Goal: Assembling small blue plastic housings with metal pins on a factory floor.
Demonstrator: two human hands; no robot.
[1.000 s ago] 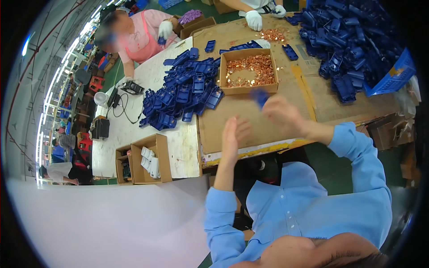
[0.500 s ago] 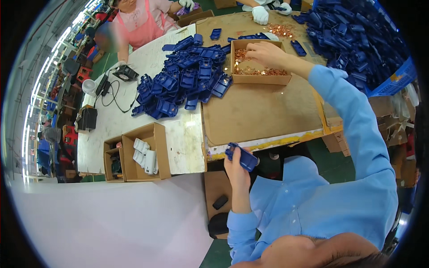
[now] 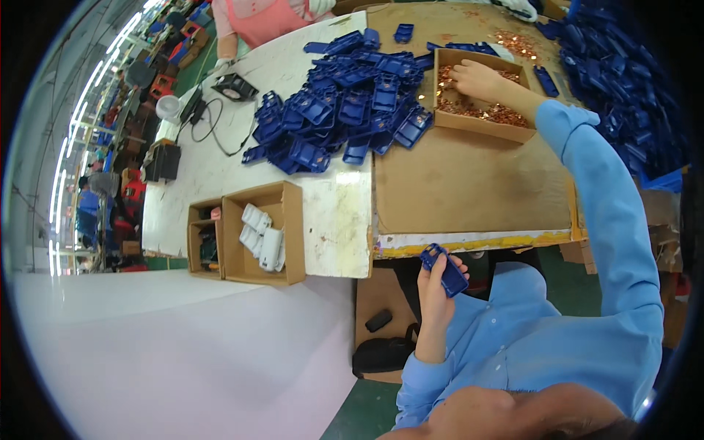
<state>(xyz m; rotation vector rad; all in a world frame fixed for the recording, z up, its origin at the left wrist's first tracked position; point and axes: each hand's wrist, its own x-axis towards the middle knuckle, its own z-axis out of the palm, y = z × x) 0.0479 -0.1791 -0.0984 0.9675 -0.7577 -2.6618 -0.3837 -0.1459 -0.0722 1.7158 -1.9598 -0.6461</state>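
Note:
Near the table's front edge, my left hand (image 3: 437,297) is closed around a blue plastic casing (image 3: 453,279), thumb across its face. My right hand (image 3: 478,79) reaches into a shallow cardboard box (image 3: 484,129) holding many small copper-coloured metal pieces (image 3: 493,114). Its fingers are bent together, pointing down at the pieces; whatever is between the fingertips is hidden. A large heap of similar blue casings (image 3: 345,110) lies left of the box.
A cardboard box with white casings (image 3: 262,238) stands at the front left. Behind it are a black device (image 3: 235,86) with a cable and a white cup (image 3: 169,108). More blue parts (image 3: 623,95) fill a crate at right. Someone in a pink apron (image 3: 264,20) is across the table.
The view has shifted, so the table and heap appear farther right. My right hand stays in the copper-piece box. My left hand still holds the blue casing.

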